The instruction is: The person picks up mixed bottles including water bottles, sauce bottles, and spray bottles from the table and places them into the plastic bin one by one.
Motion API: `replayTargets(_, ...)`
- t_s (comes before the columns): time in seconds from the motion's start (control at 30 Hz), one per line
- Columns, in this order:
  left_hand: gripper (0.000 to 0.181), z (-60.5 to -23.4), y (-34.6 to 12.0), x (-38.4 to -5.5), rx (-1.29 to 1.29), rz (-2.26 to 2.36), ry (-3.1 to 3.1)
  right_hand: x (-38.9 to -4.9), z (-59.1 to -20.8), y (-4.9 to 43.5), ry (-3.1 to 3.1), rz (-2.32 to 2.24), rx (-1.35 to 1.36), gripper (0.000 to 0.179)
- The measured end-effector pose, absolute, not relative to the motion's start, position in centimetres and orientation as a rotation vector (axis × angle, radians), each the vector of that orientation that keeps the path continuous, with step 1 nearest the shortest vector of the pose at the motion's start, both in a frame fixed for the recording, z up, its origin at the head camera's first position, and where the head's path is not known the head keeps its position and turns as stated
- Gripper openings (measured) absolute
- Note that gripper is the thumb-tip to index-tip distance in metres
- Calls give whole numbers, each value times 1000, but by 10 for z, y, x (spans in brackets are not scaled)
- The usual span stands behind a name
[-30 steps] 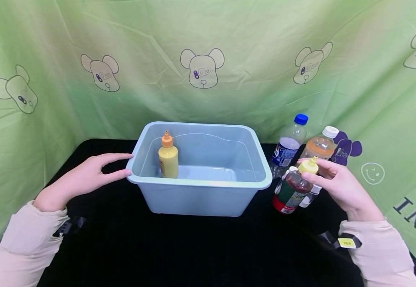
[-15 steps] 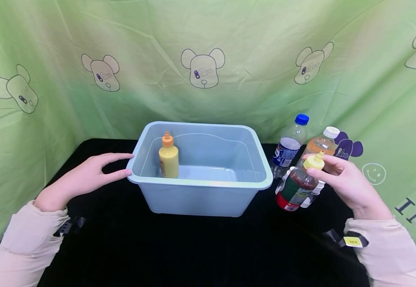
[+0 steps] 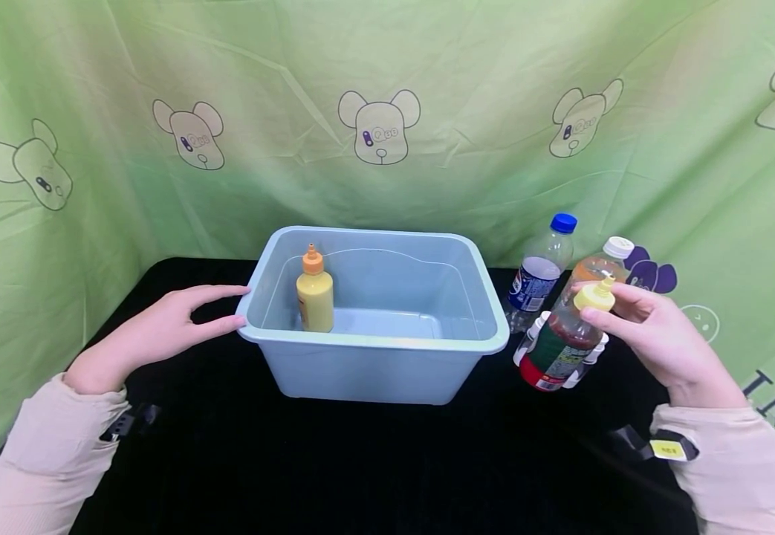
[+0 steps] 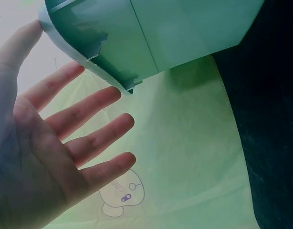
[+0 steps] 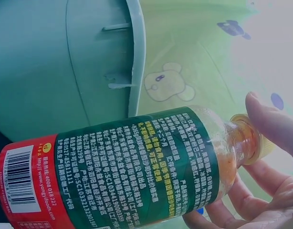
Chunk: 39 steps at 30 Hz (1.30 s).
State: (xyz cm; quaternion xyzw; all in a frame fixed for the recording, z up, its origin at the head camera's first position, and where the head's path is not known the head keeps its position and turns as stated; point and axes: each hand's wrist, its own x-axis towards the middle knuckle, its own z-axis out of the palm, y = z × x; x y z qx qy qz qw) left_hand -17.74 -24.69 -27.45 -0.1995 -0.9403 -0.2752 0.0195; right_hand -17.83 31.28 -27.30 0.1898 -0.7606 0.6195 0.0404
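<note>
My right hand [image 3: 661, 338] pinches the yellow nozzle cap of a sauce bottle [image 3: 563, 349] between thumb and fingers. The bottle leans, its base toward the lower left; its dark red contents show above a green and red label, printed with a barcode in the right wrist view. Left of it stands a light blue plastic bin [image 3: 374, 343]. At the bin's left rim, my left hand [image 3: 160, 327] has thumb and index fingertips against the edge, the other fingers spread in the left wrist view. Inside the bin a pale yellow squeeze bottle [image 3: 315, 301] with an orange nozzle stands upright.
Behind the sauce bottle are a blue-capped soda bottle [image 3: 534, 284] and a white-capped bottle with an orange band [image 3: 600, 269]. Smaller white-capped bottles [image 3: 533, 338] are partly hidden by it. A black cloth [image 3: 334, 461] covers the table, and a green curtain [image 3: 267, 178] hangs behind.
My right hand has moved right and slightly away, carrying the sauce bottle with it by the cap. The left hand and the bin have stayed in place.
</note>
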Motion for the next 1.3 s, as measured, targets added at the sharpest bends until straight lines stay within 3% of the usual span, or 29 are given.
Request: replayTargets(1.3,49,-274,-246,-180,-647,-809,-2899,-178,-246,316,-2276,2026,482,41)
